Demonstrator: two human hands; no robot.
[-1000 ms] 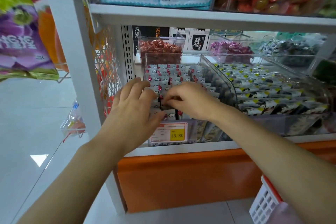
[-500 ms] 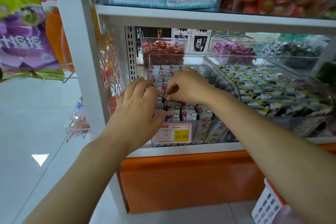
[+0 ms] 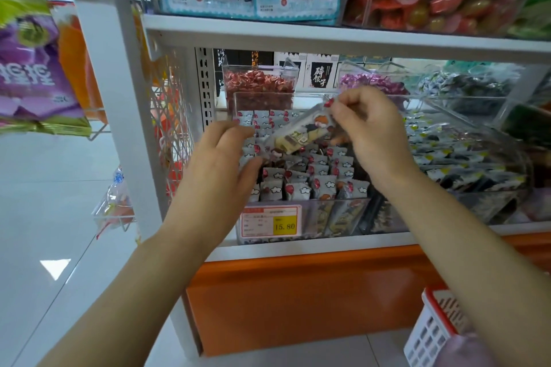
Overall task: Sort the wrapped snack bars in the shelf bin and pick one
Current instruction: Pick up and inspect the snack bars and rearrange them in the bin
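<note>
A clear plastic shelf bin (image 3: 301,222) holds several upright wrapped snack bars (image 3: 301,188) with grey cloud-print tops. My right hand (image 3: 372,134) pinches the top end of one wrapped snack bar (image 3: 298,135), which hangs tilted above the bin, lower end to the left. My left hand (image 3: 220,170) hovers over the bin's left side, fingers relaxed, its fingertips close to the lifted bar's lower end. Whether they touch it is unclear.
A price tag (image 3: 269,221) reading 15.80 is on the bin front. Another clear bin (image 3: 465,155) of dark wrapped snacks stands to the right, red candies (image 3: 259,83) behind. A white shelf board (image 3: 328,36) runs overhead. A red-and-white basket (image 3: 435,334) sits low right.
My right hand has risen out of the bin, pulling one snack bar up and to the right. My left hand has shifted slightly up along the bin's left side.
</note>
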